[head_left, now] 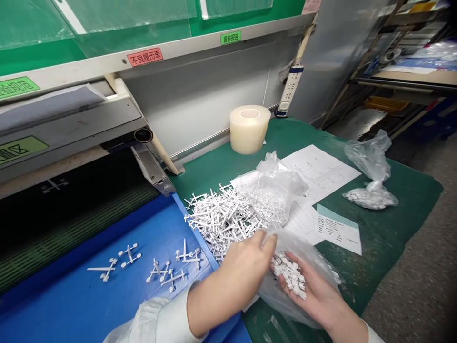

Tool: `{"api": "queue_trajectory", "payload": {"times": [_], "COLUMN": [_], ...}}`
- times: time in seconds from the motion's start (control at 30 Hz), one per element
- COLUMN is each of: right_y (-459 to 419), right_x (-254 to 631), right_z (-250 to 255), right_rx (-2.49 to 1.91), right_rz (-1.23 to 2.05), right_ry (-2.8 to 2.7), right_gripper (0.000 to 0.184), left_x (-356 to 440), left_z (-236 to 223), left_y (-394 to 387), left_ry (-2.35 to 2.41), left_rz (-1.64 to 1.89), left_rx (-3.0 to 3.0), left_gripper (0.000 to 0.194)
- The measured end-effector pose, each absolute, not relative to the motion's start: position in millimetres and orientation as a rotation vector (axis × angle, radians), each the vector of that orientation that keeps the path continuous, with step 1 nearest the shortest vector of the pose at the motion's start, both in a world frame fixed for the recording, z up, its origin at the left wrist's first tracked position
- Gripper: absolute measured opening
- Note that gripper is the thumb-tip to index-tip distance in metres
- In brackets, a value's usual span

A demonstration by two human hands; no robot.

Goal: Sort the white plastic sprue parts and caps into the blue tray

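White plastic parts lie in a small pile on my right hand, which is palm up and cupped, fingers lightly spread, with a clear plastic bag bunched around it. On the head feed, my left hand has its fingers pressed together, the tips seemingly pinching the bag's rim (the glare on the film makes this hard to confirm). A shallow, level palm suits these loose parts, and a firm pinch at the rim holds the bag's mouth open without crushing it. Just left of my hands, a heap of white plastic runners lies across the edge of a blue work surface, with a few separate runners on the blue. Beside the heap is a second clear bag of small white parts, and a third bag lies farther right on a green mat. Paper forms and a roll of clear film sit on the mat too.
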State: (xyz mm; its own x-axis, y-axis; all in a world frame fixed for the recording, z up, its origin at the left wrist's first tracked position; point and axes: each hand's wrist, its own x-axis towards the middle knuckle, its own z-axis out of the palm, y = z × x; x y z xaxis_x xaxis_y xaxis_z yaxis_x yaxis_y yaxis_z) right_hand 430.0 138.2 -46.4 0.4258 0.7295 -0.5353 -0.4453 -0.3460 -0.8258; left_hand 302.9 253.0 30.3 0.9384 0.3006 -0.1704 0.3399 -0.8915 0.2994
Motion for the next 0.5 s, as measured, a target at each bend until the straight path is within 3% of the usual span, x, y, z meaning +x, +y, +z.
{"api": "queue_trajectory", "payload": {"times": [0.1, 0.17, 0.27, 0.37, 0.5], "right_y": [145, 147, 150, 150, 147], "right_x": [428, 425, 425, 431, 444], "right_z": [-34, -30, -30, -35, -46], "right_rx": [-1.285, -1.193, -1.121, -1.099, -1.128], "right_rz": [1.382, 1.407, 1.422, 1.416, 1.399], "right_ry": [-0.037, 0.058, 0.13, 0.123, -0.06], "right_gripper": [0.028, 0.03, 0.032, 0.035, 0.031], "left_x": [303, 301, 296, 293, 296], "left_z": [33, 36, 32, 10, -16], "left_y": [261, 254, 232, 212, 202], "left_ry": [0.58, 0.55, 0.11, -0.227, 0.065], "left_rz": [-0.073, 0.176, 0.466, 0.448, 0.213], "left_rx": [2.865, 2.997, 3.037, 2.959, 3.049], "left_gripper": [0.043, 0.032, 0.021, 0.02, 0.02]}}
